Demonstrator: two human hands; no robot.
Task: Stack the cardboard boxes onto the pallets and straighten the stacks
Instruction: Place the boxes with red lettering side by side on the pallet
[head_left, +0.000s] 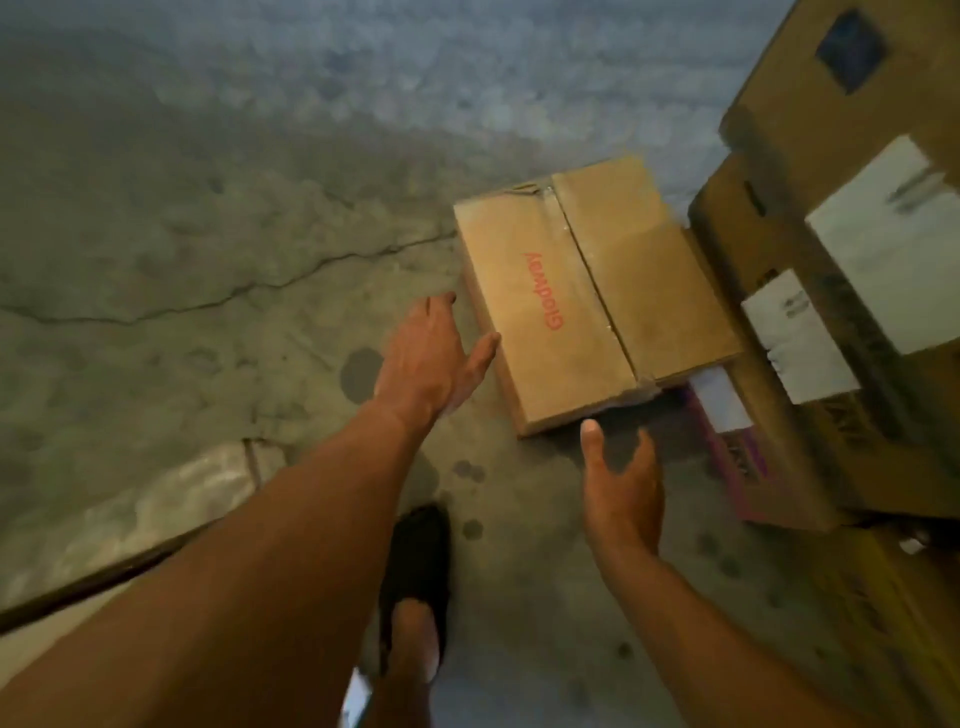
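Cardboard box (592, 296) (red lettering on top) sits on the floor (208, 234), left grip (431, 358) and right grip (621, 483) both released beside it.

Warehouse: concrete floor (208, 208), stacked cartons (841, 291)

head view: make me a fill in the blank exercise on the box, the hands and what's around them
1. The lettering on the cardboard box is ____.
2. The stacked boxes stand to its ____.
3. The left hand and the right hand, both open, hold ____.
4. The shoe on the floor is ____.
Missing words: red; right; nothing; black.
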